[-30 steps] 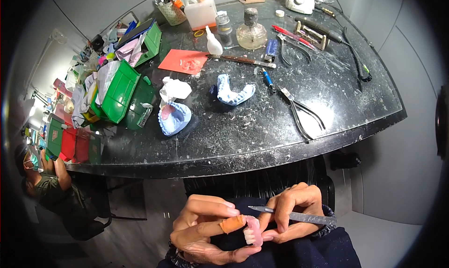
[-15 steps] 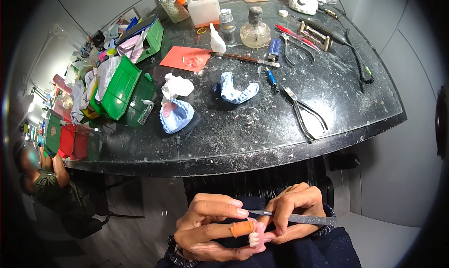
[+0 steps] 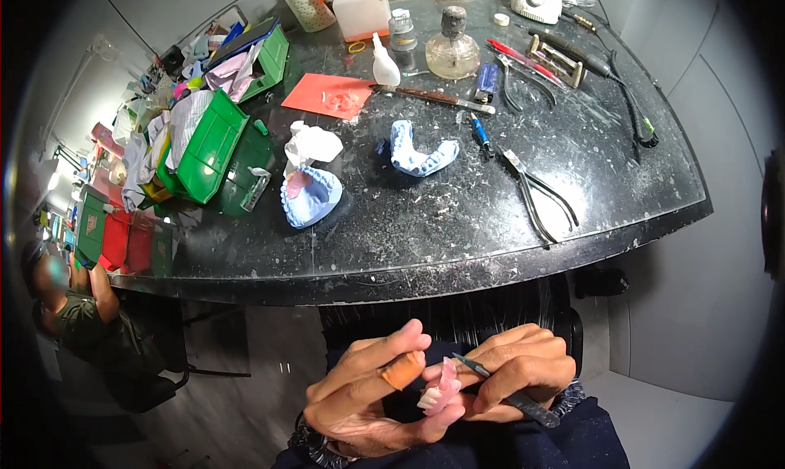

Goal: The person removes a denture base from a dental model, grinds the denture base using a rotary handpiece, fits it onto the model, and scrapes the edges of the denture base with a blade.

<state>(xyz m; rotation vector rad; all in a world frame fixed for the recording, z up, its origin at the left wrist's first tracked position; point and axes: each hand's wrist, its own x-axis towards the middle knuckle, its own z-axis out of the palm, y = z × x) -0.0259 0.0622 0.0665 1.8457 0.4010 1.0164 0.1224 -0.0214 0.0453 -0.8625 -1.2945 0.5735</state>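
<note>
At the lower middle, a pink denture piece (image 3: pixel 444 390) with white teeth sits between my hands. My left hand (image 3: pixel 372 387), an orange wrap (image 3: pixel 401 372) around one finger, has its thumb pressed to the denture's lower edge. Its upper fingers are lifted off. My right hand (image 3: pixel 519 371) grips a slim grey knife-like tool (image 3: pixel 523 404) with a flat handle. The tool's dark pointed tip is close beside the denture's upper end; contact cannot be told. Some right fingertips reach behind the denture and may support it.
On the black bench (image 3: pixel 392 240) are two blue dental models (image 3: pixel 315 203), pliers (image 3: pixel 536 195), a red sheet (image 3: pixel 319 95), a brush-like tool (image 3: pixel 433 98), a glass burner (image 3: pixel 452 52) and a white dropper bottle (image 3: pixel 384 64). Green bins (image 3: pixel 208 154) stand left. Another person (image 3: pixel 90 322) sits far left.
The tool has swung from nearly level to slanting, its handle end lower. The denture has tilted, teeth now lower left. My left upper fingers have lifted away from it.
</note>
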